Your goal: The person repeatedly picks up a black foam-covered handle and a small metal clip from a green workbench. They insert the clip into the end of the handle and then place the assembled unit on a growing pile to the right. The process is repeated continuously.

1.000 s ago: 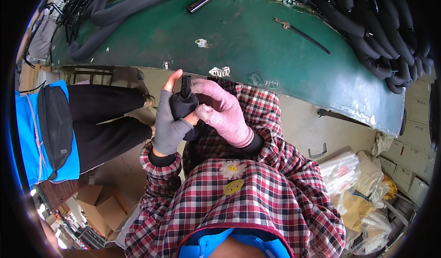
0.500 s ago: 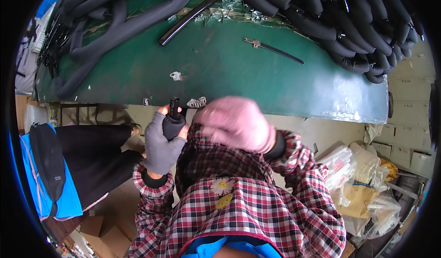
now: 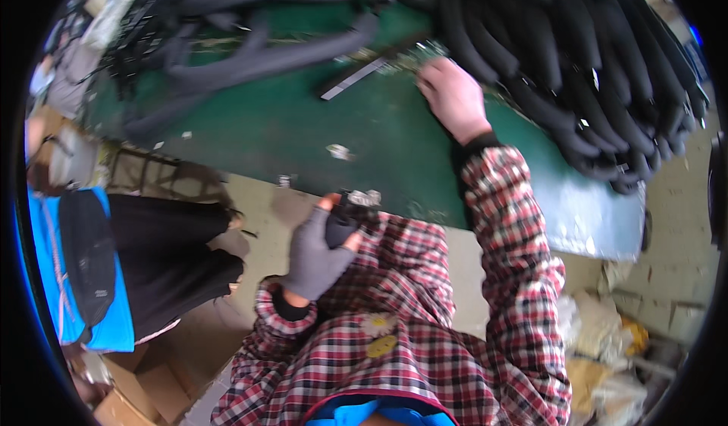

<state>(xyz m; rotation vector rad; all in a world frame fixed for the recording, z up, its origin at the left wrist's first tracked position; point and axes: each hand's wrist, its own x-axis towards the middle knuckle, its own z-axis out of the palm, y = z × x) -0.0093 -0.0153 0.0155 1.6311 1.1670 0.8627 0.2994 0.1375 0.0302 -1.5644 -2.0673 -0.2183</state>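
Ctr: L hand [image 3: 315, 255] gripping black padded piece [image 3: 340, 232]. Upper ctr-right: R hand [image 3: 456, 98], fingers curled, can't tell if holding anything.

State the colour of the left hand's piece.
The held piece is black; see head view.

The wide fisheye head view looks steeply down from close above the red, black and white checked cloth garment [image 3: 432, 350], facing forward past the grey-gloved left hand [image 3: 317, 255], near mid-view, to the pink-gloved right hand [image 3: 456, 101] and flat green worktop [image 3: 280, 134] beyond.
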